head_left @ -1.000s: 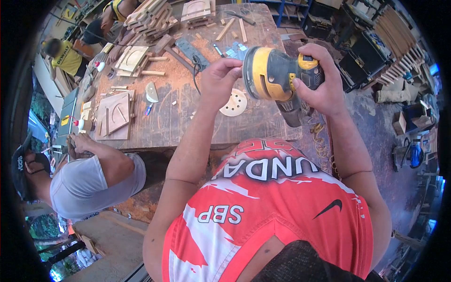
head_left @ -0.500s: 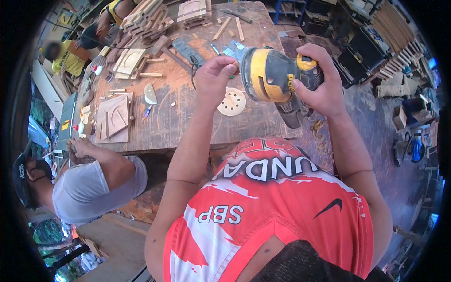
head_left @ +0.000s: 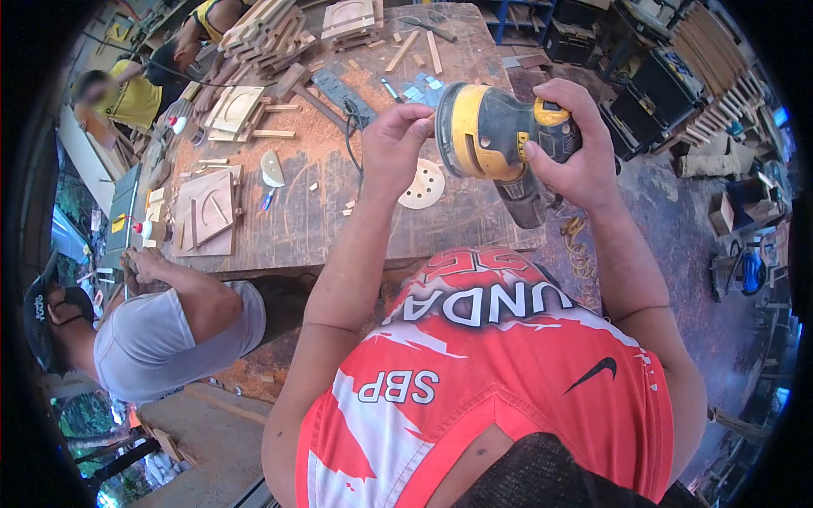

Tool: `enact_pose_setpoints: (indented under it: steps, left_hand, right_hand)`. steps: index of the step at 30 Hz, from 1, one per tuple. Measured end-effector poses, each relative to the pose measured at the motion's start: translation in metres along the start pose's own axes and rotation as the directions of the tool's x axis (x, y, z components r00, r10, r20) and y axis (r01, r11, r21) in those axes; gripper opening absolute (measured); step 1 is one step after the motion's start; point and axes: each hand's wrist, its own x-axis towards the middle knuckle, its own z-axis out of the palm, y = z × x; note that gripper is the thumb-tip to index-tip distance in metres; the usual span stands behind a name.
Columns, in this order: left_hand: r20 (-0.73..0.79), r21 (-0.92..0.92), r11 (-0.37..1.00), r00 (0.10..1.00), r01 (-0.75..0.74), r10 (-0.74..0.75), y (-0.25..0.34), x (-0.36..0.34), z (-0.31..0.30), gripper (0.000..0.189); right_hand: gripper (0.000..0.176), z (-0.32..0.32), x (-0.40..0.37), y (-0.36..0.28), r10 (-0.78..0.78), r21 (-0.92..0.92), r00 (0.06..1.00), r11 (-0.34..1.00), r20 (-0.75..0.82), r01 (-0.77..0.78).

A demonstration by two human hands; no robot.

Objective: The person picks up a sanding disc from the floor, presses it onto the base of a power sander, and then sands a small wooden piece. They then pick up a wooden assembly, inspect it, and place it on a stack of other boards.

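Note:
A yellow and black power sander (head_left: 487,131) is held up on its side over the table, its round pad facing left. My right hand (head_left: 576,148) wraps round the sander's top end. At the pad's edge, my left hand (head_left: 400,144) has thumb and forefinger pinched together; what lies between them is too small to make out. Below the sander, a round sanding disc with several holes (head_left: 423,184) lies on the wooden table (head_left: 322,224), partly hidden behind my left forearm.
A person in a grey shirt (head_left: 178,339) works at the table's left side; two more people are at the upper left. Stacked wooden frames (head_left: 267,38), a half-round scraper (head_left: 272,169) and a wooden panel (head_left: 203,216) lie on the table. Black cases (head_left: 656,93) stand right.
My left hand has shifted slightly up and right along the pad's edge, and a dark cord shows beside it. A person in yellow at the upper left has changed posture.

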Motion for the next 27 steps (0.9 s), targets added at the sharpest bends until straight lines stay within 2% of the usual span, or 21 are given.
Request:
enact_pose_setpoints:
  steps: [8, 11, 13, 17, 19, 22, 27]
  left_hand:
    - [-0.015, -0.052, 0.998, 0.999, 0.040, -0.041, -0.002, 0.001, 0.002, 0.013]
    - [-0.008, -0.011, 1.000, 1.000, 0.003, -0.004, -0.004, 0.000, 0.002, 0.013]
    - [-0.028, -0.031, 0.999, 0.999, 0.021, -0.022, -0.005, 0.001, 0.003, 0.012]
    - [-0.029, -0.054, 0.998, 1.000, -0.013, 0.011, -0.006, 0.003, -0.002, 0.013]
    - [-0.033, -0.215, 0.977, 0.999, -0.004, -0.003, -0.010, 0.005, -0.005, 0.016]
    - [-0.028, -0.276, 0.960, 0.999, 0.036, -0.046, -0.006, 0.007, -0.004, 0.016]
    - [0.018, -0.241, 0.967, 0.997, 0.076, -0.074, -0.007, 0.005, -0.007, 0.013]
  right_hand:
    - [0.055, 0.000, -0.001, 0.001, 0.008, 0.011, 1.000, 1.000, -0.015, -0.008]
    - [0.054, 0.000, -0.004, 0.003, 0.070, -0.006, 0.997, 0.998, 0.040, -0.070]
    - [0.054, 0.001, -0.001, 0.001, 0.030, -0.015, 0.999, 0.999, -0.027, -0.031]
    - [0.054, 0.002, -0.006, 0.007, 0.016, -0.018, 1.000, 1.000, 0.007, -0.016]
    - [0.054, 0.001, -0.011, 0.008, 0.075, -0.031, 0.997, 0.997, 0.037, -0.074]
    - [0.054, -0.002, -0.009, 0.002, 0.079, -0.032, 0.997, 0.996, 0.014, -0.078]
    - [0.054, -0.005, -0.002, -0.006, 0.033, -0.030, 0.999, 0.999, -0.008, -0.033]
